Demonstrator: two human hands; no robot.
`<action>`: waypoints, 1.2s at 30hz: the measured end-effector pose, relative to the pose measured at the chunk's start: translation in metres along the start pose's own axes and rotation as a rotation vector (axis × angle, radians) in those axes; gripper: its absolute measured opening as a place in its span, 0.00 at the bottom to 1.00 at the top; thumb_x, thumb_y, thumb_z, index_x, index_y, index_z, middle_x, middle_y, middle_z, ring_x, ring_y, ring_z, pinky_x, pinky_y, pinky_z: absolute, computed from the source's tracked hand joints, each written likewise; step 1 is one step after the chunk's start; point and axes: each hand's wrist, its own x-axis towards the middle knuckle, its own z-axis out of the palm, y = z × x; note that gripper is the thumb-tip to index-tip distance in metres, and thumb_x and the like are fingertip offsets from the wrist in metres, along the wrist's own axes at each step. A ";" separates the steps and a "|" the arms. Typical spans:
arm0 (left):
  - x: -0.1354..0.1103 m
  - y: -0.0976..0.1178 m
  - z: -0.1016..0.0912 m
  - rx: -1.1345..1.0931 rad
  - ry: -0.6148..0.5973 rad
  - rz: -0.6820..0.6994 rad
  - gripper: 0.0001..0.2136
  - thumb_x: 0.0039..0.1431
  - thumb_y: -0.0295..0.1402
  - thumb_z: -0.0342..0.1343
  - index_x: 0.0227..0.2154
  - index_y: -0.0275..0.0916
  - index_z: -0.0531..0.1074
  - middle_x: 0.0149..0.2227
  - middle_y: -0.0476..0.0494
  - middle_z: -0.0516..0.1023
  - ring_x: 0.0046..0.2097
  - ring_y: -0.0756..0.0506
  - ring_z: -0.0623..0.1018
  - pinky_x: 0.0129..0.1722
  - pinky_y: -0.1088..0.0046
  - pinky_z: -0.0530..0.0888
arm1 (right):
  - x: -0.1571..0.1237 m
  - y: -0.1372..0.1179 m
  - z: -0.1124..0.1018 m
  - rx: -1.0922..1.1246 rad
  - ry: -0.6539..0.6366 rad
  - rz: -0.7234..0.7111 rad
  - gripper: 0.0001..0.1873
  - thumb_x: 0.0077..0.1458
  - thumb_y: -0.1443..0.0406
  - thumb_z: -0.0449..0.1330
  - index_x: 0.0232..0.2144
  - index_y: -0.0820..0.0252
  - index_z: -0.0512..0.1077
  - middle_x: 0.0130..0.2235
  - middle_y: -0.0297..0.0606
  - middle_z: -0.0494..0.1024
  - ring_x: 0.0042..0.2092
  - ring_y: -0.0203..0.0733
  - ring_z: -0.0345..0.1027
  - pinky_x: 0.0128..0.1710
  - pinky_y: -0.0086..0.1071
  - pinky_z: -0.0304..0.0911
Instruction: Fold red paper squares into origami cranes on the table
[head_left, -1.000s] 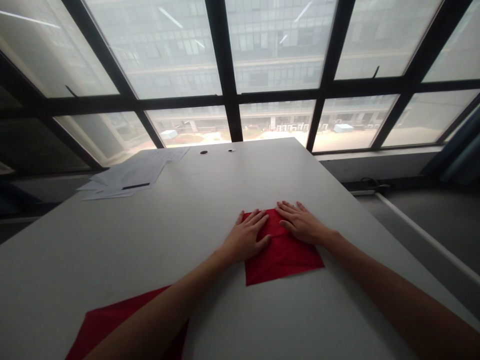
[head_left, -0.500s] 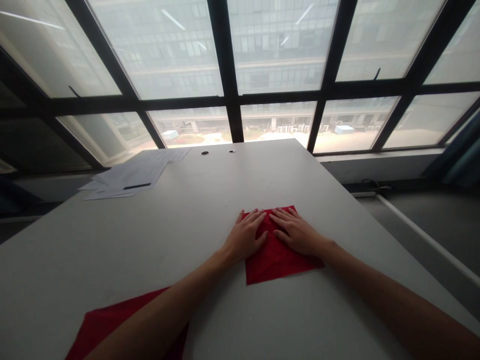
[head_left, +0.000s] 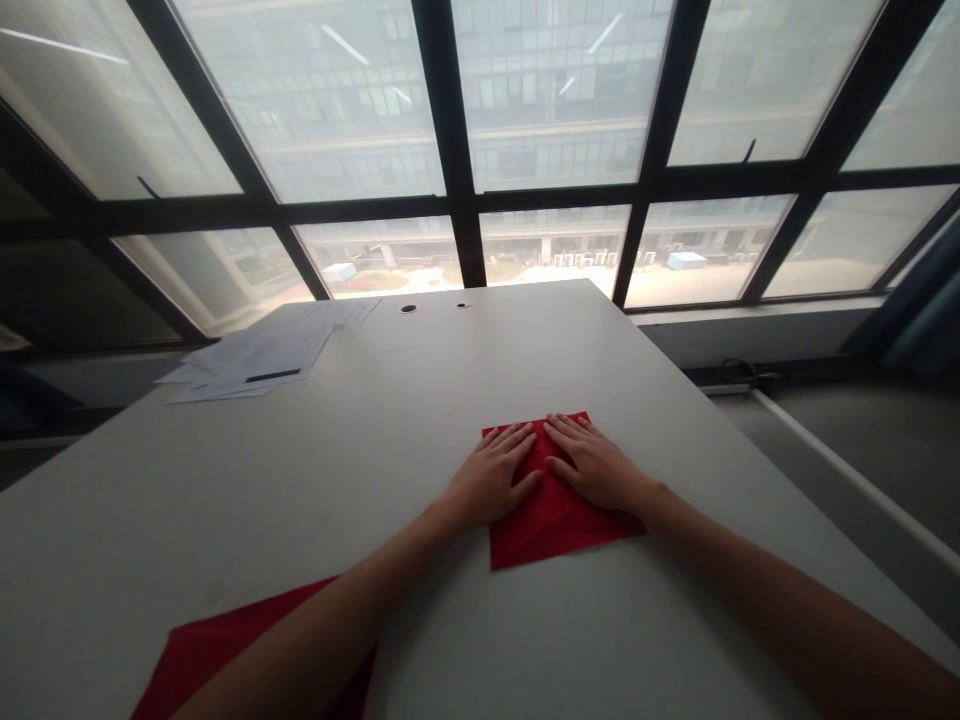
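A red cloth [head_left: 547,527], roughly square and slightly creased, lies flat on the white table [head_left: 300,480]. My left hand [head_left: 496,474] rests palm down on its left part, fingers stretched toward the far edge. On the right part lies my right hand [head_left: 592,466], also flat with the fingers extended. Both thumbs point inward, with a narrow strip of red between them. A second red cloth [head_left: 225,635] is spread at the near left, partly hidden under my left forearm and cut off by the picture's lower edge.
Several sheets of paper [head_left: 262,345] lie at the table's far left, with a dark thin strip [head_left: 273,376] on top. Two round holes, one a cable hole [head_left: 407,309], are near the far edge. Large windows [head_left: 555,100] stand behind; a white bar [head_left: 855,480] runs beside the table's right.
My left hand has slid slightly down and to the right on the cloth, uncovering its far left corner. My right hand stays almost in place.
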 end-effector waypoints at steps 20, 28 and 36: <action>0.001 0.000 -0.001 -0.018 -0.001 -0.012 0.29 0.67 0.47 0.48 0.67 0.42 0.56 0.68 0.43 0.58 0.69 0.42 0.57 0.68 0.60 0.53 | 0.000 0.000 -0.001 0.010 0.007 0.004 0.33 0.67 0.53 0.46 0.68 0.63 0.54 0.69 0.45 0.53 0.70 0.48 0.44 0.69 0.46 0.44; 0.001 0.000 0.000 -0.011 0.004 -0.008 0.28 0.67 0.47 0.47 0.66 0.41 0.57 0.68 0.42 0.58 0.69 0.43 0.58 0.68 0.61 0.54 | 0.001 0.000 0.001 -0.021 0.018 0.021 0.33 0.67 0.52 0.46 0.68 0.64 0.54 0.69 0.46 0.53 0.70 0.47 0.45 0.69 0.46 0.44; 0.001 0.001 0.000 -0.018 0.008 -0.015 0.28 0.67 0.48 0.47 0.67 0.43 0.57 0.68 0.43 0.58 0.69 0.42 0.57 0.68 0.61 0.54 | 0.000 0.002 0.003 -0.026 0.013 0.010 0.34 0.67 0.51 0.45 0.68 0.63 0.53 0.69 0.46 0.53 0.70 0.47 0.44 0.69 0.46 0.42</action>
